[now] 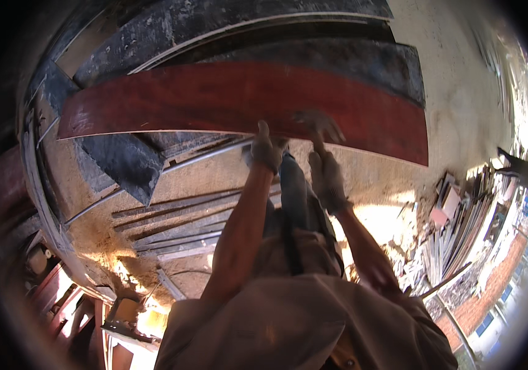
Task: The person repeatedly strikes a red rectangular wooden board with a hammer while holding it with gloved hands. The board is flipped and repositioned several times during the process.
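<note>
A long red board (pixel 214 98) runs across the middle of the view. My left hand (pixel 267 150), in a grey work glove, grips the board's lower edge with the thumb up against its face. My right hand (pixel 327 179), also gloved, is closed around the handle of a tool (pixel 318 123). The tool's head is blurred against the red board just right of my left hand, so I cannot tell its kind. Both bare forearms rise from the lower edge, over my beige clothing.
Dark, stained boards (pixel 313 58) lie beyond the red one. A metal pipe (pixel 208 154) and several wooden slats (pixel 177 228) lie below it on a dusty concrete surface (pixel 461 80). A pile of scrap timber and rubble (pixel 461 228) sits at right, beside a brick wall (pixel 498 277).
</note>
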